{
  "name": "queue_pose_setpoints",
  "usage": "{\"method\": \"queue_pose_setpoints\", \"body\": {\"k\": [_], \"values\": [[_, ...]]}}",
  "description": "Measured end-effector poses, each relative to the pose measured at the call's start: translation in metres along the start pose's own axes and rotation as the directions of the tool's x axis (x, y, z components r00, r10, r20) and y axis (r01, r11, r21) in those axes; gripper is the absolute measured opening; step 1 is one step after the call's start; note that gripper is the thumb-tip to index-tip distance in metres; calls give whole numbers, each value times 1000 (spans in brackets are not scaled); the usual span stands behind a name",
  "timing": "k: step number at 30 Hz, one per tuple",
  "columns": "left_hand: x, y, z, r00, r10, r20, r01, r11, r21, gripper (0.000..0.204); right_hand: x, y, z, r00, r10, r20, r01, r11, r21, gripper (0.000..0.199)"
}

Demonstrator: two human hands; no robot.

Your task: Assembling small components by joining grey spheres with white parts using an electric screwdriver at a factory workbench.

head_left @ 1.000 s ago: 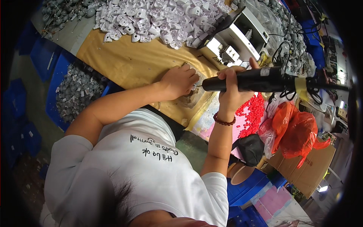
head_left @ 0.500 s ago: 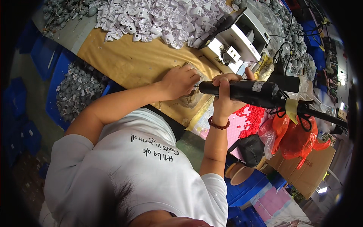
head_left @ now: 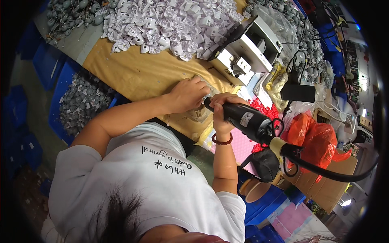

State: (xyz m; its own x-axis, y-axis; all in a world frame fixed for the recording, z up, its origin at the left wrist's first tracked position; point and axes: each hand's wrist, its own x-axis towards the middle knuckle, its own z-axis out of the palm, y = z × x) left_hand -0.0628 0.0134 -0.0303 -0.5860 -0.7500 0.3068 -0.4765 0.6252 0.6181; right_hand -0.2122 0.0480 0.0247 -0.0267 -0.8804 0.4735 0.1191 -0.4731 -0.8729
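Observation:
My right hand (head_left: 222, 108) is wrapped around a black electric screwdriver (head_left: 243, 119), whose thick cable runs off to the right. Its tip points left and down at a small part under my left hand (head_left: 187, 95). My left hand presses flat on that part on the yellow-brown cardboard (head_left: 137, 73) that covers the bench; the part itself is mostly hidden by my fingers. A bead bracelet (head_left: 222, 141) sits on my right wrist.
A big heap of white plastic parts (head_left: 170, 20) lies at the far side. A white box-shaped machine (head_left: 247, 48) stands to the right of it. Blue bins with grey parts (head_left: 81, 105) are at the left, and red parts (head_left: 265, 111) and an orange bag (head_left: 320, 137) at the right.
The screwdriver has swung from level to tilted, tip down toward the part under my left hand. My right hand moved down and left with it. My left hand stayed put.

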Motion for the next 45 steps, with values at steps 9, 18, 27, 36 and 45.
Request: {"method": "queue_pose_setpoints", "body": {"k": [9, 18, 27, 36, 45], "values": [[1, 1, -1, 999, -31, 33, 31, 999, -10, 29, -4, -1, 0, 999, -18, 37, 18, 1000, -3, 46], [-1, 5, -5, 991, -118, 57, 115, 992, 47, 33, 25, -16, -29, 883, 339, -325, -302, 940, 158, 34], [-11, 0, -5, 999, 26, 23, -26, 1000, 17, 33, -8, 45, -131, 701, 267, -661, -369, 929, -16, 26], [-11, 0, -5, 996, 85, 32, -85, 996, 22, 30, -30, 45, -31, 974, 180, -139, -227, 765, -603, 14], [-39, -6, -74, 989, 91, 114, -99, 993, 62, 29, 22, -17, -11, 927, 363, -97, -376, 899, -225, 15]]}}
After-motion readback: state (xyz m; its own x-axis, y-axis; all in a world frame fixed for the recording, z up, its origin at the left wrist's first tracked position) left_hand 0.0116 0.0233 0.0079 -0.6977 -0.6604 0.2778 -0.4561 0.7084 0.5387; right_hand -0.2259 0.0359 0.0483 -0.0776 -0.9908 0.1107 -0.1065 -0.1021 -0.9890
